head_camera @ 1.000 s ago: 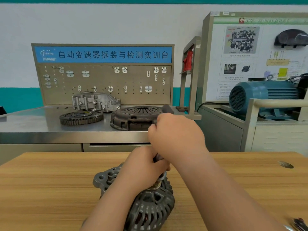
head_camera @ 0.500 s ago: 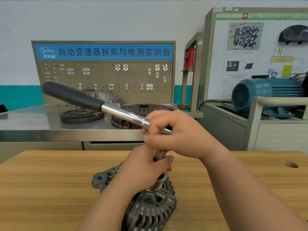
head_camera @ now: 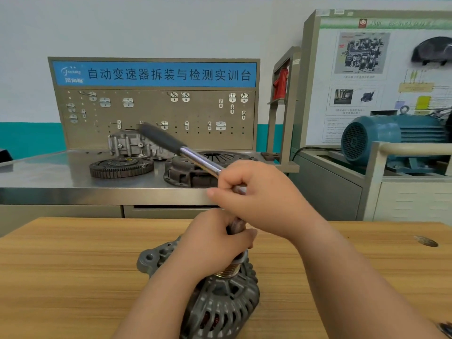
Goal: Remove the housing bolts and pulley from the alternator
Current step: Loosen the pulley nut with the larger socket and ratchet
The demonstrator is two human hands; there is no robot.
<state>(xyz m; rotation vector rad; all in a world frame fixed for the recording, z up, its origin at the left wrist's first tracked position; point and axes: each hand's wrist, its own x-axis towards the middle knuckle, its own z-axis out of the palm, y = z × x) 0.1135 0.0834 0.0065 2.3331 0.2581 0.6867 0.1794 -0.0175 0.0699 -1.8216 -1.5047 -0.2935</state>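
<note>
A grey alternator (head_camera: 220, 307) stands on the wooden table (head_camera: 73, 277) with its grooved pulley (head_camera: 231, 270) facing up. My left hand (head_camera: 212, 243) grips the dark socket (head_camera: 236, 226) that sits on the pulley's top. My right hand (head_camera: 259, 194) holds the chrome shaft of a ratchet wrench (head_camera: 195, 157) near its head. The wrench's black handle points up and to the left, away from me. The wrench head and the pulley nut are hidden by my hands.
Behind the table is a steel bench (head_camera: 49, 182) with a flywheel (head_camera: 121, 166), a clutch cover (head_camera: 195, 170) and a gearbox part (head_camera: 132, 145) before a pegboard. A blue motor (head_camera: 391, 135) stands on a frame at the right. A hole (head_camera: 426, 241) marks the table's right side.
The wrench handle swung out to the far left from behind my right hand, then back round towards the middle. My left hand has stayed on the socket.
</note>
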